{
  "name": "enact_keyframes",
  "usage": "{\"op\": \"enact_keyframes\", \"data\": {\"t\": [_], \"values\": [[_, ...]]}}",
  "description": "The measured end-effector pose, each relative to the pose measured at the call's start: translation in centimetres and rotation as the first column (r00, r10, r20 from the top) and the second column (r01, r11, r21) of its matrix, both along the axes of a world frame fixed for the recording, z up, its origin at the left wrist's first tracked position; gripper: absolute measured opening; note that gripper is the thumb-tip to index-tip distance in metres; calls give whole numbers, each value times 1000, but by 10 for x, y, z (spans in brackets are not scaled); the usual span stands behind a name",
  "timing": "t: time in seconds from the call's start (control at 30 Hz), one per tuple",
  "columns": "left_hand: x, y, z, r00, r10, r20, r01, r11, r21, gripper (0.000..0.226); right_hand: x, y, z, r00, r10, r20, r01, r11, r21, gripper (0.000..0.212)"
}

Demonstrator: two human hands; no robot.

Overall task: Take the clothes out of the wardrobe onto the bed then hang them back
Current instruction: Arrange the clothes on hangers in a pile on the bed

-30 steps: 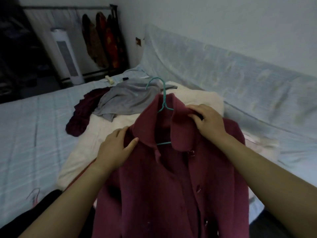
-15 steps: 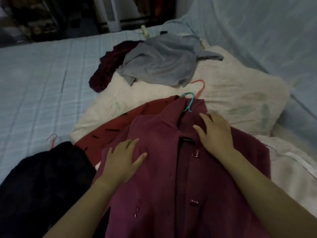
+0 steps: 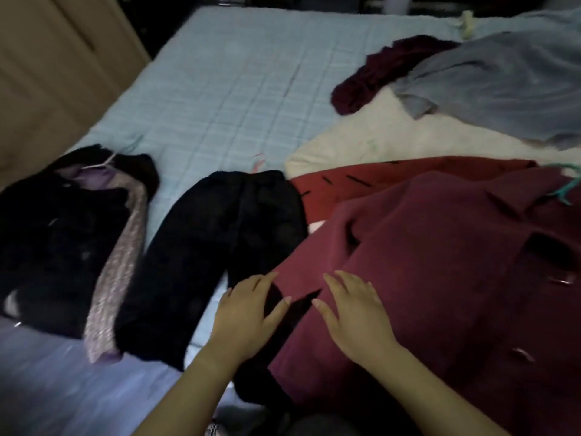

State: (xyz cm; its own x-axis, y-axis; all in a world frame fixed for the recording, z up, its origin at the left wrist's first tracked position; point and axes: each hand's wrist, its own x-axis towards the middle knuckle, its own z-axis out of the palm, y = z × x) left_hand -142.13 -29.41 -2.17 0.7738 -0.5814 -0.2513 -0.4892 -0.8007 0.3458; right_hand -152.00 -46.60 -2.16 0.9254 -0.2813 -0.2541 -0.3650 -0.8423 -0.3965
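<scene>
A person's 2 bare hands lie on a maroon buttoned coat (image 3: pixel 456 278) spread on a bed (image 3: pixel 235 89) with a pale blue checked sheet. The left hand (image 3: pixel 248 313) rests at the coat's near edge and the right hand (image 3: pixel 355 319) lies flat on the cloth just beside it. Each grip is spread, fingers straight, pinching nothing.

A teal hanger (image 3: pixel 566 187) pokes from the collar at far right. The coat partly covers a red garment (image 3: pixel 393 174), and black trousers (image 3: pixel 220 240) lie to its left.

The step appears to be laying the coat down. It would go best with the palms pressing flat and sweeping outward, and the hanger hook left exposed for rehanging.

No brand, label or writing is readable.
</scene>
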Motion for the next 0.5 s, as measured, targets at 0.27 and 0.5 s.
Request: {"op": "enact_keyframes", "data": {"t": [0.27,0.5], "values": [[14,266,18,945,319,75,-308,942,-130,68,80,239,10,961,259,93,-256,966,-44,60],[37,470,52,824,539,178,-523,842,-131,71,160,443,40,873,431,230,-449,893,30,61]]}}
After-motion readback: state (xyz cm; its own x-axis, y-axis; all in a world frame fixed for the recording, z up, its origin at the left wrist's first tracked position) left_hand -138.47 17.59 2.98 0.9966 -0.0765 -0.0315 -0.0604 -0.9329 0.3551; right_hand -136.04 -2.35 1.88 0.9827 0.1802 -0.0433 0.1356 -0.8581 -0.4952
